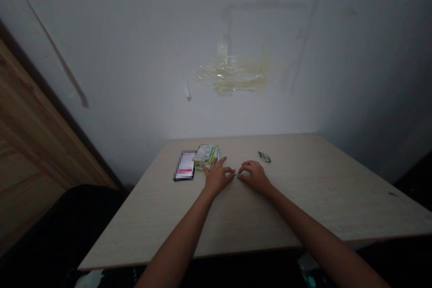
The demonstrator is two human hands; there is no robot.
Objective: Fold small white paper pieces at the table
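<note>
My left hand (216,178) pinches with thumb and forefinger at a tiny light-coloured piece (236,174), too small to name, low over the table. Its other fingers are spread toward a stack of flat green-and-white packets (206,153). Facing it, my right hand (254,175) is closed, thumb and fingertips drawn together at the other side of the same piece. Beyond the right hand a small, dark-and-green patterned packet (264,156) lies by itself.
A phone (185,165) with a lit, blurred-out screen lies left of the packets. The pale wooden table (162,216) meets a grey wall (141,76) with peeling tape (236,76). A small dark mark (393,194) shows near the right edge. Something black (84,216) stands at left.
</note>
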